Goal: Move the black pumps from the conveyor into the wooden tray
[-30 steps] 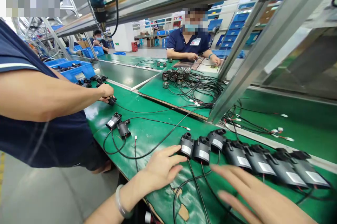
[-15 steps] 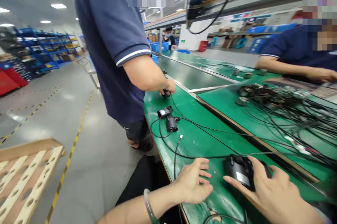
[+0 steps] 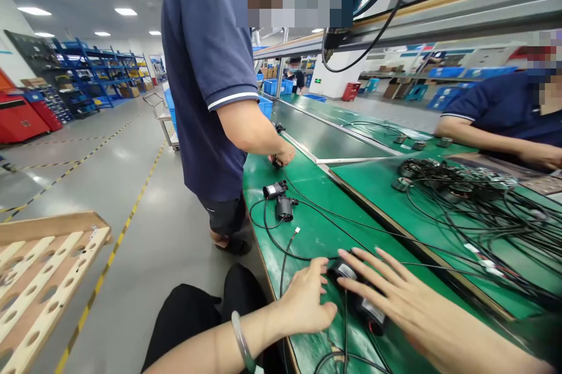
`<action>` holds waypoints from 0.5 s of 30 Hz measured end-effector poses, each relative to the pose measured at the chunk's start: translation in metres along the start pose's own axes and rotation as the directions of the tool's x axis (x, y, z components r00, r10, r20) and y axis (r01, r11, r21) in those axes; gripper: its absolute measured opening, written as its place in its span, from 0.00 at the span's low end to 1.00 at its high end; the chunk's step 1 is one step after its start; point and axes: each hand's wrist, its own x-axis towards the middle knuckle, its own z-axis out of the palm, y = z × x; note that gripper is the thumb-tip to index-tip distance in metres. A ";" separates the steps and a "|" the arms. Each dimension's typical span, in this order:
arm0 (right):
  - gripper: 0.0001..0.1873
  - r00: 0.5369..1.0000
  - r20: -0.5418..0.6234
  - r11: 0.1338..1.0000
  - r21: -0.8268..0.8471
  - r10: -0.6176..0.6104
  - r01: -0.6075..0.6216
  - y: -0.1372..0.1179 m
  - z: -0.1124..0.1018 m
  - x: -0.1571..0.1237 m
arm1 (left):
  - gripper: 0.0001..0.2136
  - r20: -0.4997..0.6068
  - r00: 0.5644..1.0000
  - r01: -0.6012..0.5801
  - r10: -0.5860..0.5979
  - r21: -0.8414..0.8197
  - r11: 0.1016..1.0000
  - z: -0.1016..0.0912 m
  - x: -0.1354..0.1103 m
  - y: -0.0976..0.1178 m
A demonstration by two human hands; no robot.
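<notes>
Two black cylindrical units with white labels and cables, like small pumps, lie on the green tabletop under my hands. My right hand (image 3: 395,292) is spread flat, its fingers over the nearer pump-like unit (image 3: 372,311) and reaching across the farther unit (image 3: 345,271). Beside that farther unit, my left hand (image 3: 309,298) has its fingers apart, fingertips close to its left end; I cannot tell whether they touch. A thin black cable with a white connector (image 3: 297,230) runs past my left wrist. Further up the bench sit two similar black units, one labelled (image 3: 274,189) and another (image 3: 285,209).
A co-worker (image 3: 215,69) stands at the bench's left edge, hands on another black part. Across the bench a second person's arm (image 3: 496,146) rests near a tangled heap of cabled metal parts (image 3: 456,178). A power tool's cable (image 3: 381,28) hangs overhead. A wooden rack (image 3: 52,280) stands left.
My right hand has moved left and opened from around a black unit to lie spread over two. My left hand has shifted slightly left in view. The whole view has also shifted.
</notes>
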 end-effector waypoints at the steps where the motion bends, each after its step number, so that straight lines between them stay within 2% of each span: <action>1: 0.44 0.993 0.046 0.994 -0.007 -0.106 0.107 0.002 0.001 0.010 | 0.41 -0.021 1.000 0.000 -0.001 -0.035 0.999 0.000 -0.001 -0.003; 2: 0.44 0.982 0.101 0.987 0.007 -0.161 0.161 0.005 0.004 0.019 | 0.40 -0.037 0.999 0.000 -0.002 -0.067 0.998 0.000 -0.003 -0.004; 4: 0.47 0.955 0.236 0.984 0.046 -0.178 0.172 0.010 0.014 0.035 | 0.39 -0.052 0.998 0.011 -0.017 -0.111 0.994 -0.002 -0.008 -0.005; 7: 0.43 0.896 0.437 0.996 0.069 -0.085 0.061 0.020 0.025 0.053 | 0.37 -0.041 0.996 0.069 -0.077 -0.168 0.983 -0.010 -0.014 -0.008; 9: 0.36 0.873 0.486 0.994 0.109 -0.045 -0.010 0.025 0.027 0.060 | 0.37 -0.009 0.991 0.128 -0.134 -0.260 0.957 -0.018 -0.018 -0.013; 10: 0.34 0.884 0.465 0.991 0.134 -0.045 -0.020 0.027 0.027 0.062 | 0.40 0.024 0.985 0.167 -0.168 -0.329 0.929 -0.024 -0.021 -0.015; 12: 0.34 0.943 0.323 0.983 0.180 -0.081 0.023 0.029 0.026 0.066 | 0.53 0.121 0.971 0.239 -0.206 -0.459 0.856 -0.036 -0.025 -0.016; 14: 0.34 0.993 0.103 0.973 0.227 -0.065 0.040 0.029 0.021 0.071 | 0.69 0.183 0.973 0.216 -0.139 -0.521 0.826 -0.048 -0.032 -0.008; 15: 0.32 1.000 -0.006 0.964 0.266 0.020 -0.018 0.028 0.016 0.075 | 0.73 0.192 0.979 0.158 -0.064 -0.525 0.836 -0.053 -0.036 -0.001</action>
